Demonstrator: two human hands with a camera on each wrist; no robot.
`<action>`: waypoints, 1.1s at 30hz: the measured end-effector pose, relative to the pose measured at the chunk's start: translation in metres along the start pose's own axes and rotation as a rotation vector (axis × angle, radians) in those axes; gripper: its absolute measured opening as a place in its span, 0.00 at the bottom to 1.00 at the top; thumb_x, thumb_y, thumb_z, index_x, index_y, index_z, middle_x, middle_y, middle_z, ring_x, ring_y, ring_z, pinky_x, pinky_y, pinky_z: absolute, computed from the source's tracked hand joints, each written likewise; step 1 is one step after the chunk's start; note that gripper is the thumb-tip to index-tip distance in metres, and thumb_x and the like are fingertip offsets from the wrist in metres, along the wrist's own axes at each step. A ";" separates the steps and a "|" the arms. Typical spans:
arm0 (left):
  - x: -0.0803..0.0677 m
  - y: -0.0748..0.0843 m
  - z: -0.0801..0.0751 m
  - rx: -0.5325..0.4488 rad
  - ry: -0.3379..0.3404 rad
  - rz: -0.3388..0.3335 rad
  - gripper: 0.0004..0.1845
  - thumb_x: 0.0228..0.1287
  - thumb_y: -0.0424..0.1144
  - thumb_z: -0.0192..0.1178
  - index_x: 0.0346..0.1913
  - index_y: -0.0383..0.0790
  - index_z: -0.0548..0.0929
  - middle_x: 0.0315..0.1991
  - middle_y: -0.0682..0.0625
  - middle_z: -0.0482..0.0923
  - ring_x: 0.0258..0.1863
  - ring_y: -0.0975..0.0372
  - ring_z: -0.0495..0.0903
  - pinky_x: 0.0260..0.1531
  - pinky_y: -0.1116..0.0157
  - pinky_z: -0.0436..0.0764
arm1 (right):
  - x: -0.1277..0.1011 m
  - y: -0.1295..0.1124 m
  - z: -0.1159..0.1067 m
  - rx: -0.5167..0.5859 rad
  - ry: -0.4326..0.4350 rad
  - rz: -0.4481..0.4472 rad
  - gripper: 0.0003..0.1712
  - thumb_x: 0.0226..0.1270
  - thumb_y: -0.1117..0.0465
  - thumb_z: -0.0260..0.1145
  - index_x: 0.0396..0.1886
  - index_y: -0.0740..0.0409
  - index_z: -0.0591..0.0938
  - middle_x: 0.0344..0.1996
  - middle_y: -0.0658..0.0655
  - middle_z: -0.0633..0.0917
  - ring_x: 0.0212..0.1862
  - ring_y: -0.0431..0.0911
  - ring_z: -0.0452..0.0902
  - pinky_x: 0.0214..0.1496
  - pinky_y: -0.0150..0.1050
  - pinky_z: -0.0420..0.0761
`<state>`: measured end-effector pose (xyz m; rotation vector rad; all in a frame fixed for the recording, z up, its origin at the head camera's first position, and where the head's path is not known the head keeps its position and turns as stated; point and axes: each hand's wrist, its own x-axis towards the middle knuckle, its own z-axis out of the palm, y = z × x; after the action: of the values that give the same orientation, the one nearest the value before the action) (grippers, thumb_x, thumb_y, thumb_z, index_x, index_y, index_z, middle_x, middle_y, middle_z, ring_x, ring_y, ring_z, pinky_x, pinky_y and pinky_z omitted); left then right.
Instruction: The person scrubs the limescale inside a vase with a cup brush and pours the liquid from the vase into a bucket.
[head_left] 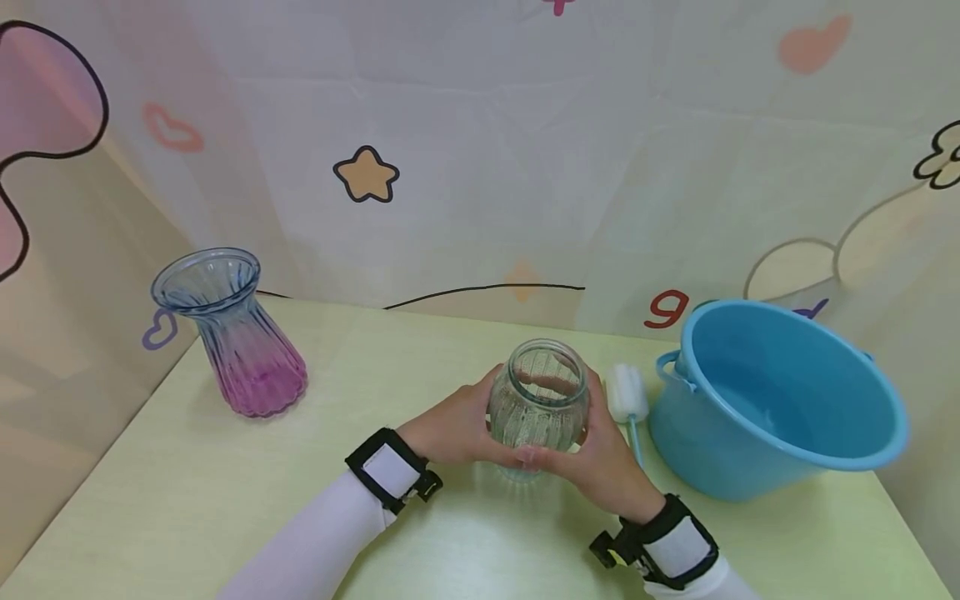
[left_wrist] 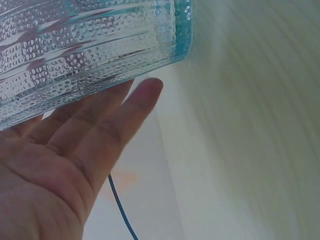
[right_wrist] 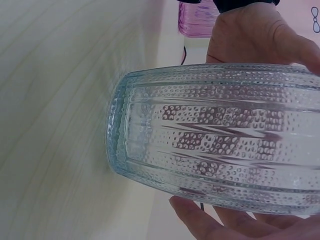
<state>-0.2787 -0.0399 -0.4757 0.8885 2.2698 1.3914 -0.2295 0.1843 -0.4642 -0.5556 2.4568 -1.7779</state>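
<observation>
Two hands are all I have on the load, so I start from the biggest thing around them. My worktop (head_left: 187, 500), pale green, has its widest bare stretch to the left and front; the patterned backdrop closes it off behind, and the right edge falls away just past the bucket. That blue bucket (head_left: 780, 400) stands close on my right, tilted toward me, its rim near my right wrist, so I judge any swing that way has little room. At far left, well apart from my hands, stands a pink and blue vase (head_left: 232, 342). A white sponge brush (head_left: 626, 393) lies between the bucket and my right hand, its thin handle running toward me.

My clear glass jar (head_left: 538, 396) sits at the middle of the worktop, upright with its mouth up, and I cannot tell whether its base rests on the surface or hangs just above. My left hand (head_left: 450, 429) cups its left side with fingers laid along the ribbed wall; my right hand (head_left: 600, 458) wraps the right side and front. Dimpled glass looks slippery to me, so I would keep both palms pressed evenly, keep the jar level, and move leftward or straight up, where room is open.
</observation>
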 end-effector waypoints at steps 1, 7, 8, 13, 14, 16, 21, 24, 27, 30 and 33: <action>0.000 0.000 0.000 0.004 0.000 0.000 0.52 0.52 0.54 0.79 0.76 0.59 0.57 0.60 0.59 0.81 0.57 0.67 0.82 0.59 0.63 0.80 | 0.000 0.000 0.000 -0.008 0.003 0.006 0.62 0.57 0.57 0.81 0.80 0.29 0.50 0.74 0.53 0.67 0.72 0.56 0.68 0.66 0.60 0.73; -0.001 -0.001 -0.001 0.016 0.002 -0.009 0.53 0.48 0.54 0.81 0.75 0.59 0.59 0.59 0.59 0.82 0.56 0.67 0.82 0.58 0.62 0.80 | -0.002 -0.002 0.001 -0.026 0.014 0.028 0.62 0.57 0.58 0.81 0.81 0.32 0.50 0.73 0.54 0.68 0.69 0.56 0.70 0.60 0.56 0.77; -0.001 -0.001 -0.001 0.018 0.003 -0.014 0.53 0.48 0.55 0.81 0.74 0.59 0.59 0.59 0.59 0.82 0.56 0.67 0.82 0.58 0.62 0.80 | -0.002 -0.002 0.001 -0.027 0.016 0.033 0.62 0.57 0.57 0.81 0.81 0.32 0.49 0.73 0.54 0.68 0.69 0.56 0.70 0.61 0.56 0.77; -0.001 -0.002 -0.001 0.029 0.008 -0.011 0.55 0.46 0.56 0.82 0.75 0.57 0.59 0.59 0.59 0.82 0.57 0.67 0.81 0.57 0.62 0.80 | -0.001 -0.003 0.002 -0.044 0.028 0.065 0.62 0.56 0.56 0.82 0.80 0.36 0.50 0.72 0.55 0.69 0.71 0.57 0.70 0.67 0.60 0.75; -0.001 -0.002 -0.001 0.031 0.009 -0.011 0.56 0.46 0.56 0.82 0.76 0.57 0.59 0.59 0.59 0.82 0.56 0.67 0.81 0.57 0.62 0.80 | -0.001 -0.003 0.002 -0.045 0.028 0.067 0.62 0.56 0.56 0.82 0.80 0.37 0.50 0.72 0.56 0.69 0.70 0.57 0.70 0.66 0.60 0.75; -0.001 -0.002 0.000 0.034 0.008 -0.008 0.57 0.46 0.57 0.82 0.77 0.57 0.58 0.58 0.60 0.82 0.56 0.67 0.81 0.56 0.62 0.80 | -0.001 -0.003 0.003 -0.045 0.031 0.070 0.62 0.56 0.56 0.82 0.80 0.38 0.50 0.71 0.56 0.70 0.69 0.58 0.71 0.63 0.58 0.78; 0.000 -0.004 0.001 0.046 0.008 0.001 0.58 0.46 0.57 0.82 0.78 0.58 0.57 0.59 0.60 0.82 0.57 0.67 0.81 0.57 0.62 0.80 | 0.000 -0.002 0.003 -0.033 0.031 0.093 0.62 0.54 0.55 0.83 0.80 0.41 0.52 0.71 0.57 0.70 0.68 0.59 0.72 0.60 0.56 0.80; 0.001 -0.006 0.002 0.058 0.014 0.001 0.58 0.45 0.57 0.82 0.77 0.60 0.57 0.61 0.59 0.81 0.58 0.67 0.80 0.59 0.62 0.79 | 0.000 0.000 0.004 -0.018 0.023 0.113 0.62 0.54 0.54 0.83 0.80 0.43 0.52 0.72 0.58 0.70 0.70 0.60 0.71 0.63 0.59 0.80; 0.002 -0.006 0.002 0.060 0.012 -0.007 0.59 0.45 0.56 0.83 0.77 0.64 0.56 0.62 0.59 0.81 0.59 0.67 0.80 0.60 0.62 0.78 | -0.001 0.002 0.005 -0.002 0.026 0.115 0.63 0.53 0.55 0.84 0.81 0.45 0.52 0.73 0.59 0.70 0.70 0.60 0.71 0.63 0.60 0.79; 0.001 -0.005 0.002 0.060 0.009 -0.016 0.59 0.43 0.56 0.84 0.77 0.64 0.57 0.62 0.60 0.81 0.58 0.68 0.80 0.59 0.62 0.79 | -0.001 0.002 0.006 0.020 0.034 0.099 0.64 0.52 0.57 0.84 0.80 0.45 0.53 0.72 0.58 0.71 0.69 0.58 0.72 0.64 0.57 0.78; 0.000 -0.004 0.002 0.063 0.006 -0.021 0.59 0.43 0.55 0.84 0.76 0.61 0.58 0.61 0.60 0.81 0.57 0.68 0.80 0.58 0.61 0.79 | -0.002 0.002 0.007 0.033 0.038 0.087 0.62 0.52 0.58 0.84 0.79 0.44 0.53 0.71 0.57 0.72 0.68 0.57 0.73 0.63 0.54 0.78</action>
<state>-0.2787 -0.0402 -0.4797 0.8784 2.3322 1.3224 -0.2266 0.1787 -0.4684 -0.4093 2.4308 -1.8078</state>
